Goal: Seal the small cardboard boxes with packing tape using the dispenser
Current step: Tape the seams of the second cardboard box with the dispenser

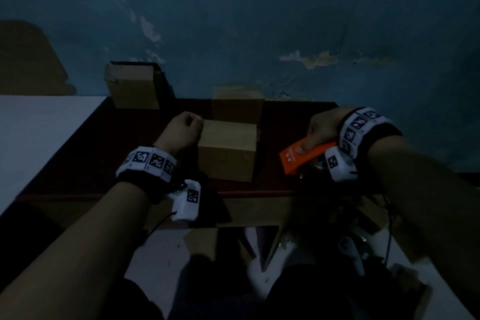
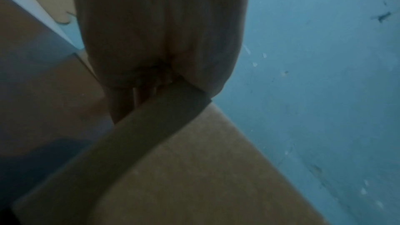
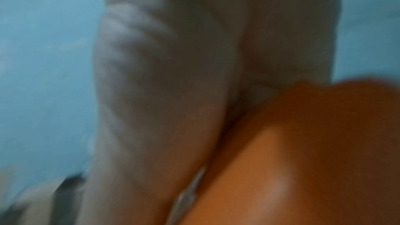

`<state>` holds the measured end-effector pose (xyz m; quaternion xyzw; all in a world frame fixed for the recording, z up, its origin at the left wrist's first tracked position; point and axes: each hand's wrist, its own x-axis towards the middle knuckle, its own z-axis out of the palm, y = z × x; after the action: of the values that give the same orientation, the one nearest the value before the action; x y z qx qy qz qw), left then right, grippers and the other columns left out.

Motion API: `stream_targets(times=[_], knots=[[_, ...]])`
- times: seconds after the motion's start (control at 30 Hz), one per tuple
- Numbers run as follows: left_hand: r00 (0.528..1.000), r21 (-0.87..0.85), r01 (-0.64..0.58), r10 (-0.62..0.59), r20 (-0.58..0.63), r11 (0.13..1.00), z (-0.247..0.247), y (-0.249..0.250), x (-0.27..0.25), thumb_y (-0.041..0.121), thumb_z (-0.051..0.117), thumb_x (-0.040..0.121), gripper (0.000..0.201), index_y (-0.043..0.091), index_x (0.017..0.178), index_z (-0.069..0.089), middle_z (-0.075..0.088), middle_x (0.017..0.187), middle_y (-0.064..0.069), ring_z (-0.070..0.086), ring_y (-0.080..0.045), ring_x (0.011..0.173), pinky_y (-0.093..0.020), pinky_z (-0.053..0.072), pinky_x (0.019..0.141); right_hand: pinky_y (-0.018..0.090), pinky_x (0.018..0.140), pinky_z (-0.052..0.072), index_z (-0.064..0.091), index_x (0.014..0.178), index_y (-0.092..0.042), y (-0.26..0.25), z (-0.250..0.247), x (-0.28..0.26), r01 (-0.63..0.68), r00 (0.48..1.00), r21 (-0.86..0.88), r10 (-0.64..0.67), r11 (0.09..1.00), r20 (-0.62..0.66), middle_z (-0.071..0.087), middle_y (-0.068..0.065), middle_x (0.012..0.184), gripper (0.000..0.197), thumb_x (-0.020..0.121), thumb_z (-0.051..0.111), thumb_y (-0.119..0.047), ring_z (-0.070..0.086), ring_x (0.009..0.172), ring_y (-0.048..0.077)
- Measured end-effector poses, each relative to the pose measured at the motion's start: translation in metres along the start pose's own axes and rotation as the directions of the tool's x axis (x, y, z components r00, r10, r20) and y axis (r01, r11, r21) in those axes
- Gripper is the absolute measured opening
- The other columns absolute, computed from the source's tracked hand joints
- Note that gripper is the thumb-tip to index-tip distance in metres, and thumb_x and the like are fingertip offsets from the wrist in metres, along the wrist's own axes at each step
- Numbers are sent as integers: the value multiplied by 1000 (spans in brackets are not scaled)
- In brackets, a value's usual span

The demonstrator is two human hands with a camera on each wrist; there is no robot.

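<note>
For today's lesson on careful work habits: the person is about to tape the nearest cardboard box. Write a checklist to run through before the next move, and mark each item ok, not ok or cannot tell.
1. Tape dispenser in hand: ok, the right hand grips its orange body.
2. Nearest box steadied: ok, the left hand rests at its upper left edge.
3. Top flaps closed flat: ok in the head view.
4. Dispenser on the box: not ok, it is held to the right of the box, apart from it.
5. Tape end pulled free: cannot tell, the pictures are too dark and blurred.
6. Other boxes out of the way: ok, they stand behind, by the wall.
</note>
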<state>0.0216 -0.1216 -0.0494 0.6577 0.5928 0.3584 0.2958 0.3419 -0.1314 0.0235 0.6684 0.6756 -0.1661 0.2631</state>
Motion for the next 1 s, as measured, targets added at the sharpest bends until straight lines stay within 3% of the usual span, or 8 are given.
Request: stream_targets(times=[0.1, 0.27, 0.37, 0.5, 0.6, 0.77, 0.9, 1.0], knots=[[1000, 0, 1, -1, 1, 1000, -1, -1, 1, 34, 42, 102, 22, 15, 104, 54, 52, 84, 7, 47, -3, 74, -22, 35, 59, 29, 74, 49, 70, 103, -4, 8, 3, 0, 20, 1000, 70, -21, 997, 5, 71, 8, 97, 74, 76, 59, -72, 61, 78, 16], [1000, 5, -7, 7, 6, 1000, 0, -2, 1, 33, 42, 102, 22, 15, 103, 54, 50, 83, 9, 45, -1, 72, -19, 34, 58, 26, 67, 48, 70, 96, -6, 11, 0, -3, 23, 1000, 150, -24, 988, 2, 69, 4, 90, 62, 79, 60, -65, 61, 76, 16], [1000, -18, 3, -2, 17, 1000, 0, -2, 2, 33, 42, 102, 20, 16, 104, 53, 50, 84, 10, 45, 0, 74, -19, 33, 58, 30, 72, 50, 71, 97, -6, 17, -16, -20, 49, 996, 250, -29, 967, -82, 72, 9, 92, 68, 72, 61, -68, 64, 78, 21], [1000, -37, 14, -13, 16, 999, 0, -2, 2, 34, 42, 101, 22, 16, 106, 54, 51, 85, 9, 46, -1, 75, -20, 34, 59, 32, 72, 50, 69, 83, -12, 25, -34, -38, 70, 977, 276, -10, 959, -212, 72, 5, 81, 65, 69, 57, -74, 65, 72, 20], [1000, -35, 9, -9, 0, 999, 1, 0, -2, 34, 42, 102, 23, 15, 105, 55, 52, 87, 6, 48, -5, 77, -22, 34, 61, 32, 73, 49, 66, 82, -18, 22, -14, -25, 87, 929, 303, 32, 949, -368, 67, 2, 82, 68, 67, 50, -81, 64, 76, 20], [999, -83, 37, -37, 2, 996, 1, 2, -3, 33, 41, 102, 24, 15, 108, 55, 52, 87, 8, 47, -3, 76, -20, 35, 60, 30, 59, 43, 65, 79, -8, 2, 45, 19, 173, 807, 365, 81, 915, -585, 63, 8, 74, 56, 79, 63, -64, 61, 71, 23], [999, -89, 40, -40, -7, 995, 2, 2, -4, 32, 42, 102, 22, 15, 106, 55, 52, 87, 5, 46, -2, 75, -19, 33, 60, 35, 72, 52, 63, 93, -14, -15, 66, 34, 133, 748, 343, 133, 930, -650, 64, 5, 88, 52, 79, 63, -64, 61, 81, 23], [999, -93, 43, -45, -10, 995, 3, 1, -4, 33, 42, 102, 22, 15, 105, 55, 52, 86, 7, 46, -1, 74, -18, 33, 59, 38, 78, 52, 61, 101, -14, -22, 74, 39, 111, 748, 308, 125, 945, -652, 65, 7, 97, 55, 78, 64, -64, 62, 88, 26]])
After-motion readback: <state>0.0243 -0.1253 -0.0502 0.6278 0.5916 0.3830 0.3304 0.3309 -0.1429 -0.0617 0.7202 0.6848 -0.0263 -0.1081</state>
